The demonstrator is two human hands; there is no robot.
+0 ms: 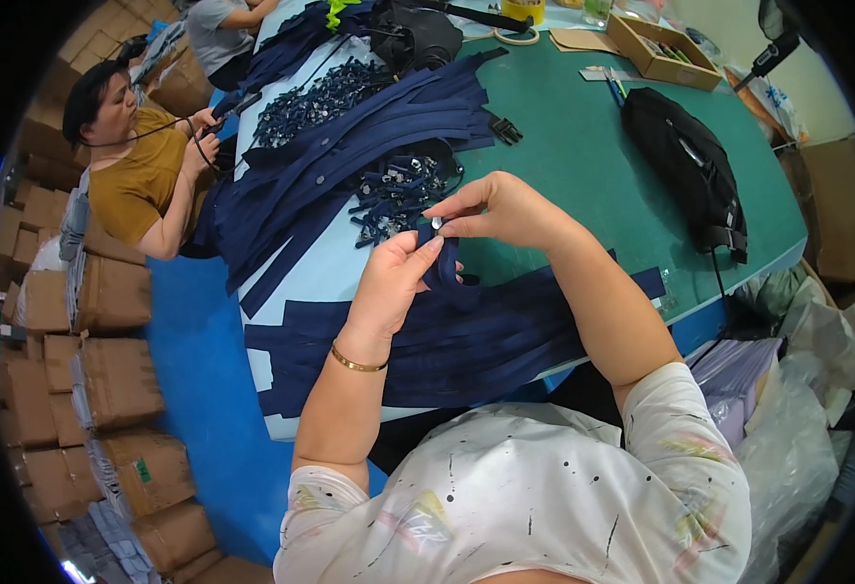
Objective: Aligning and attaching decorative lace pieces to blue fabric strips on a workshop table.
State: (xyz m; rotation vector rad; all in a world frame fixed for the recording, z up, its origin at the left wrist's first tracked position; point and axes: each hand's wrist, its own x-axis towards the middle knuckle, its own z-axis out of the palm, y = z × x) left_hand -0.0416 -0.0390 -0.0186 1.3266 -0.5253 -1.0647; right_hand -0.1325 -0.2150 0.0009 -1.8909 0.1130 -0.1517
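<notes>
left hand (393, 277) grips navy strap (444, 265), raised over counter (583, 165) | right hand (491, 209) pinches silver snap (436, 223) at strap tip | tip: likely seat snap square, hold strap flat, keep clear of parts pile (398, 190)

Strap pile (369, 165) left on table (583, 156), bag (686, 161) right, tray (663, 49) behind; boxes (106, 380) prob. on floor, left.

White speckled short sleeves, gold bracelet (354, 363)
</notes>
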